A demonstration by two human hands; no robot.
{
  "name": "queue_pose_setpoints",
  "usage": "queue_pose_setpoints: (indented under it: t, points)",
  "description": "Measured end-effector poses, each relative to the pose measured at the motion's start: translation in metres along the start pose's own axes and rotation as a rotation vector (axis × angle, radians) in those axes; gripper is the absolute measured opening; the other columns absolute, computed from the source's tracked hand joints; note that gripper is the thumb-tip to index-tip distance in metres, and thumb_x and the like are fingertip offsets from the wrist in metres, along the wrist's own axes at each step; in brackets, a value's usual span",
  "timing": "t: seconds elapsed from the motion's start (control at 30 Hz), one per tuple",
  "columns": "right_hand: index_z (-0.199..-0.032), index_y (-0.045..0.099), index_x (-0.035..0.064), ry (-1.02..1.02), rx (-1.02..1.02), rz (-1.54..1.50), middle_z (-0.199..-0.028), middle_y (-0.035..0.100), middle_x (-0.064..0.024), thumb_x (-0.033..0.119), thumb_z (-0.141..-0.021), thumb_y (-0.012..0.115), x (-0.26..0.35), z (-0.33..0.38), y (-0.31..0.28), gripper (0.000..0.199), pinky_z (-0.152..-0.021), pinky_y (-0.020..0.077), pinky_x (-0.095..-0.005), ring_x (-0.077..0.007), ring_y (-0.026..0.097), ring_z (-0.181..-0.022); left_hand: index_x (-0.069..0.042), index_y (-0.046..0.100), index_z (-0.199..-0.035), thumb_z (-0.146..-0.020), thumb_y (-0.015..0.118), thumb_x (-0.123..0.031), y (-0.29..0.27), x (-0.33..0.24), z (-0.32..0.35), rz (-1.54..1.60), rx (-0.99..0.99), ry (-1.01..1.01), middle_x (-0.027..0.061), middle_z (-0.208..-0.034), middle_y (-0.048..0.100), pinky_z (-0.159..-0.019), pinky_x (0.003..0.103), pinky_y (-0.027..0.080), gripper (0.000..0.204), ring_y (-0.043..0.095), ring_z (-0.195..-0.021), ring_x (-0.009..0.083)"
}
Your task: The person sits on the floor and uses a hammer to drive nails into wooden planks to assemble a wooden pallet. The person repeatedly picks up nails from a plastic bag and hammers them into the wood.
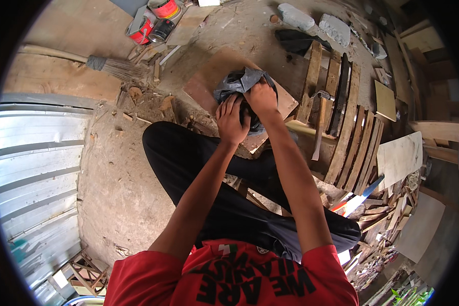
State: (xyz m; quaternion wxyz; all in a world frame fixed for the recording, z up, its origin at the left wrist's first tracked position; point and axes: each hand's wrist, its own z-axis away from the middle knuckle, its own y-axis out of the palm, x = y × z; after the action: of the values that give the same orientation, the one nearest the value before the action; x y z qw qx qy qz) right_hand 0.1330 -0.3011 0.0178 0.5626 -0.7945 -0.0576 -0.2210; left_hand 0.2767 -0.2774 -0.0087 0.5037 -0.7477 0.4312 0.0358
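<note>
A crumpled dark grey plastic bag point(246, 77) rests on a square reddish-brown board point(201, 91) in front of my knees. My left hand point(232, 120) grips the bag's near left side, fingers curled over it and thumb toward the middle. On the right, my right hand point(262, 99) is closed on the bag's edge, its fingertips partly hidden in the folds. Whatever the bag holds cannot be made out. A hammer point(319, 125) with a wooden handle lies to the right on slatted wood.
Wooden slats point(348, 127) stand right of the board, with scrap wood point(387, 214) beyond. A broom point(109, 67) and paint cans point(140, 31) are at the far left. Concrete chunks point(297, 17) lie at the back. Corrugated metal sheeting point(41, 168) lines the left.
</note>
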Motion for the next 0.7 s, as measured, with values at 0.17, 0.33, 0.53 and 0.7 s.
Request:
queue_pose_setpoints:
  t: [0.17, 0.33, 0.53, 0.7]
  points:
    - [-0.090, 0.070, -0.0041, 0.022, 0.274, -0.192, -0.082, 0.072, -0.0197, 0.019, -0.079, 0.072, -0.021, -0.007, -0.031, 0.026, -0.075, 0.0586, -0.0378, -0.0308, 0.073, -0.080, -0.006, 0.059, -0.125, -0.088, 0.059, -0.022, -0.003, -0.001, -0.003, -0.034, 0.033, 0.005, 0.0131, -0.132, 0.057, -0.107, 0.048, 0.035, 0.040, 0.053, -0.121, 0.0352]
    - [-0.095, 0.071, -0.0067, 0.300, 0.485, -0.766, -0.087, 0.073, -0.0141, 0.012, -0.083, 0.068, -0.036, -0.008, -0.060, 0.023, -0.074, 0.0571, -0.0310, -0.0183, 0.072, -0.080, -0.005, 0.060, -0.123, -0.088, 0.058, -0.023, -0.003, -0.005, -0.005, 0.011, -0.015, 0.025, 0.0122, -0.132, 0.057, -0.111, 0.047, 0.034, 0.039, 0.052, -0.125, 0.0308]
    - [-0.110, 0.065, -0.0081, 0.501, 0.524, -1.242, -0.098, 0.072, -0.0131, 0.011, -0.094, 0.067, -0.025, 0.015, -0.084, 0.024, -0.077, 0.0582, -0.0292, -0.0195, 0.071, -0.086, -0.007, 0.059, -0.124, -0.088, 0.059, -0.021, -0.005, -0.003, -0.001, 0.001, -0.005, 0.002, 0.0105, -0.134, 0.057, -0.112, 0.047, 0.034, 0.039, 0.051, -0.128, 0.0293]
    - [-0.112, 0.064, -0.0073, 0.580, 0.409, -1.563, -0.098, 0.072, -0.0136, 0.010, -0.093, 0.070, -0.024, 0.038, -0.085, 0.026, -0.079, 0.0583, -0.0301, -0.0184, 0.071, -0.086, -0.008, 0.060, -0.125, -0.088, 0.060, -0.021, -0.004, -0.003, -0.002, 0.019, -0.015, -0.002, 0.0097, -0.135, 0.057, -0.111, 0.048, 0.034, 0.039, 0.052, -0.128, 0.0296]
